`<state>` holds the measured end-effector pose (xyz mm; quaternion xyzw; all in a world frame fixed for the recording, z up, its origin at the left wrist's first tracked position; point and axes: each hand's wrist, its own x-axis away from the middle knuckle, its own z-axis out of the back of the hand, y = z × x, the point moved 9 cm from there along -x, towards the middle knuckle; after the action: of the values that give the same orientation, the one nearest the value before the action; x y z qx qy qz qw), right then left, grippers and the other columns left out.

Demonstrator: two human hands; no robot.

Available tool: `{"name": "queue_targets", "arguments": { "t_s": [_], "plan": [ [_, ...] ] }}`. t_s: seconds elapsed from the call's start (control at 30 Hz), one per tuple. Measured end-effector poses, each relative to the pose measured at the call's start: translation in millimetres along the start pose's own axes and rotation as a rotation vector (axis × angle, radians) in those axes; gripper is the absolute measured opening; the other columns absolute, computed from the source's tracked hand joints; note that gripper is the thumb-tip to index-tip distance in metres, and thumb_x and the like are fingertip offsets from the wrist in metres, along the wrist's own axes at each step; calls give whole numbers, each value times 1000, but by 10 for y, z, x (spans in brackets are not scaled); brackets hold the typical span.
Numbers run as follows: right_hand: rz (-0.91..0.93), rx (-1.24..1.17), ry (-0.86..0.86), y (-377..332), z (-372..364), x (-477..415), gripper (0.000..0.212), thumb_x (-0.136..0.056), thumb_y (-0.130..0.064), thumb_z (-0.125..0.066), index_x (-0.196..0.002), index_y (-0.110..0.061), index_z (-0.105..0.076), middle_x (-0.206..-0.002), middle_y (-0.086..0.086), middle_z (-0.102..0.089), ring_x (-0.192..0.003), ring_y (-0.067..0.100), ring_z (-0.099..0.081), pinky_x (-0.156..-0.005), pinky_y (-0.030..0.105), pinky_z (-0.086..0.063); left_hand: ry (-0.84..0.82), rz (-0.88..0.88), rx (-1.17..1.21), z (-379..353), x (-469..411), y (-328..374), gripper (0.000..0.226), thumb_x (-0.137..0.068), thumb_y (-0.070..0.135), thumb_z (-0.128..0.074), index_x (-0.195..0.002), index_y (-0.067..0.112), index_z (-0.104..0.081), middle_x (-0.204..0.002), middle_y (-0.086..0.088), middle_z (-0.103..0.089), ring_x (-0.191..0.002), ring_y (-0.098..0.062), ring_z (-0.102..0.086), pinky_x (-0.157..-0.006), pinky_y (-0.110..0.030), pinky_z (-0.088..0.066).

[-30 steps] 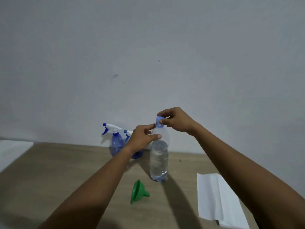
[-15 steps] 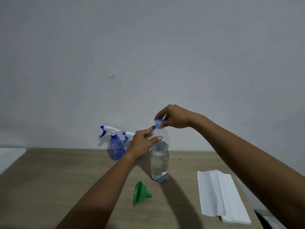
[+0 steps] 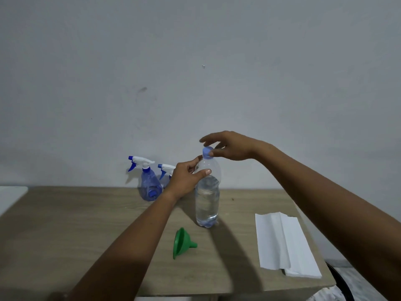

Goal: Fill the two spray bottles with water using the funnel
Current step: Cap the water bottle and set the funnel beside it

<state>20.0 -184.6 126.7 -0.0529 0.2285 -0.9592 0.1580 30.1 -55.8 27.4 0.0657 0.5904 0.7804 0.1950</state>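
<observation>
While gripping the water bottle (image 3: 207, 200) round its shoulder with the left hand (image 3: 186, 180), thumb across the front, holds the right hand (image 3: 231, 146) over the blue cap (image 3: 207, 152), fingers spread and fairly straight, thumb just against its side, no pinch on it. Looks like an early stage: cap on, water inside, bottle upright mid-worktop (image 3: 76, 224), nothing poured. Leaves both spray bottles (image 3: 149, 184) to open and fill, trigger heads on, upright at the far edge against the wall (image 3: 195, 83), the second half hidden behind the left hand. Leaves the green funnel (image 3: 182, 243) untouched, on its side, near the bottle's base. Offers bare wood to the left for setting things out; less to the right, with a folded paper towel (image 3: 284, 244) reaching toward the near right corner.
</observation>
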Motion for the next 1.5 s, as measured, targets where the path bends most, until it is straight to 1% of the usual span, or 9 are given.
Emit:
{"name": "queue_targets", "arguments": {
  "t_s": [0.1,0.23,0.5,0.83,0.93,1.07,1.23,1.3,1.5],
  "plan": [
    [23,47,-34,-16,51,-18,37,-99,-16,-64,-134,-26,-65,-135,-10,-66,-107,10,-67,-91,27,-47,-8,9,3,-25,-6,-3,64,-88,26,-76,-146,21,-49,-131,16,-58,-118,2,-56,-84,-1,-43],
    [39,124,26,-54,73,-78,30,-98,-29,-67,-126,-19,-70,-119,-4,-72,-96,14,-67,-88,29,-51,2,24,19,-19,-1,-19,64,-89,23,-74,-147,18,-47,-130,14,-58,-119,1,-53,-79,0,-44],
    [52,378,53,-65,-7,-120,32,-102,-45,-51,-118,-23,-68,-100,-7,-61,-93,22,-60,-76,34,-43,18,47,23,-8,22,-10,63,-87,24,-76,-145,19,-51,-137,8,-61,-126,-4,-55,-102,-16,-46],
    [219,665,85,-178,-93,-82,41,-107,-54,-33,-94,-19,-49,-90,-4,-51,-75,22,-50,-67,33,-35,7,63,40,-56,24,-22,56,-90,10,-72,-142,17,-51,-118,19,-60,-88,23,-61,-72,0,-45],
    [200,676,113,-144,-85,-82,42,-106,-57,-30,-89,-21,-45,-84,-4,-52,-74,22,-52,-65,33,-34,12,72,46,-79,37,3,62,-91,14,-72,-147,13,-46,-126,15,-55,-105,15,-56,-74,1,-45],
    [153,629,40,-69,-87,-114,43,-105,-59,-30,-100,-22,-51,-99,0,-63,-88,24,-59,-72,36,-40,12,89,72,-60,43,10,62,-89,16,-74,-146,13,-48,-140,5,-58,-118,1,-59,-92,-9,-49],
    [187,489,-96,-123,-50,-93,32,-104,-46,-47,-130,-30,-58,-128,-7,-64,-112,19,-58,-92,38,-48,-25,116,87,-57,27,-37,62,-89,23,-75,-145,20,-51,-136,9,-62,-118,-1,-62,-100,-22,-52],
    [179,510,-107,-109,-25,-101,31,-103,-45,-50,-130,-31,-59,-128,-6,-65,-112,19,-58,-91,37,-48,-34,125,85,-79,26,-32,62,-88,27,-75,-145,23,-51,-136,6,-64,-124,-9,-61,-107,-32,-49],
    [198,552,-50,-106,-11,-145,36,-104,-50,-48,-124,-25,-64,-113,-1,-70,-99,21,-60,-79,35,-45,-35,129,35,-69,24,-5,62,-90,30,-72,-147,27,-48,-146,5,-55,-136,-12,-48,-112,-35,-43]
  ]
}}
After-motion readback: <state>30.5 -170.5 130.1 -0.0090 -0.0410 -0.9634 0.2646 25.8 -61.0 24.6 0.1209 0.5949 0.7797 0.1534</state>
